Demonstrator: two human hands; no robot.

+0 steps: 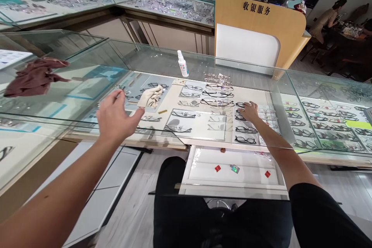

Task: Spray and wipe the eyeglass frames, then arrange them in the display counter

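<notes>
My left hand [117, 116] is raised above the glass counter with its thumb apart from the fingers, holding nothing. Just right of it lies a crumpled cream cloth [150, 97], with dark eyeglasses around it. My right hand [248, 111] reaches to the top of a column of dark-framed eyeglasses. Its fingers are spread over the upper pairs; whether they touch them I cannot tell. Below that hand, a black pair of eyeglasses [245, 140] sits at the bottom of the column. More eyeglasses [217, 102] lie in the middle, between my hands.
A white spray bottle [182, 64] stands on the counter's far side. A brown cloth [36, 77] lies on the glass at left. Before my lap, an open drawer [200, 176] holds small red pieces. Behind is a wooden cashier desk [261, 23]; a person [327, 21] sits far right.
</notes>
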